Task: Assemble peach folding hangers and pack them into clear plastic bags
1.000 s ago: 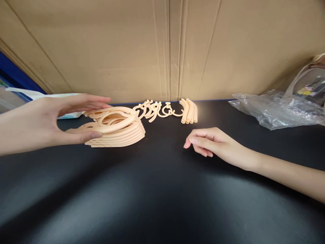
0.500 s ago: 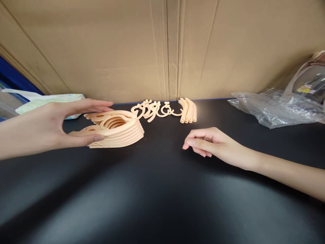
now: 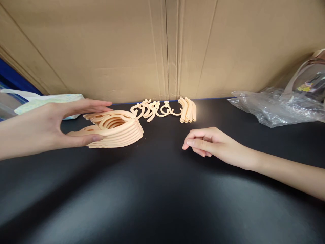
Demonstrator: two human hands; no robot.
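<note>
The left grip (image 3: 50, 127) is a bare human hand with slender, tapered fingers (image 3: 98, 102) and a thumb (image 3: 82, 139) ending in a short, rounded nail. Directly behind it: a bare wrist (image 3: 17, 135). The right grip (image 3: 215, 145) is likewise a bare hand, with a visible thumbnail (image 3: 191, 142). Behind it: a slim, bare forearm (image 3: 284, 169), narrowing toward the wrist.

A black desk (image 3: 162, 196) catches soft light on its near side; brown cardboard panels (image 3: 106, 44) stand along its far edge.
</note>
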